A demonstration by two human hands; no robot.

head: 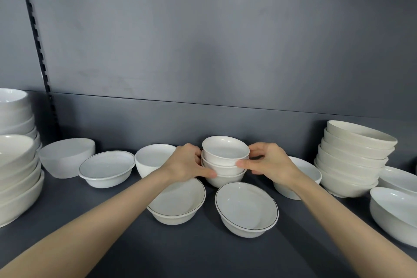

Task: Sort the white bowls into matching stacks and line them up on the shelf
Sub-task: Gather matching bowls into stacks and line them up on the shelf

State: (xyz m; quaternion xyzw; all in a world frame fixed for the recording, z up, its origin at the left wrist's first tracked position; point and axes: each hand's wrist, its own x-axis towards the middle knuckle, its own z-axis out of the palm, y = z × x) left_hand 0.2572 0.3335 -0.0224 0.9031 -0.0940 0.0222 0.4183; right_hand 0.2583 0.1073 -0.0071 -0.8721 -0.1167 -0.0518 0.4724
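Midway through the sort, a stack of three white bowls [225,160] sits at the middle of the shelf [203,259], gripped at nine o'clock by the left hand [187,162] and at three o'clock by the right hand [268,162] — thumbs in front, fingers curled behind, forearms outstretched. Next, likely, comes sliding it into line — clear of the two dark-rimmed bowls [247,207] at six o'clock.
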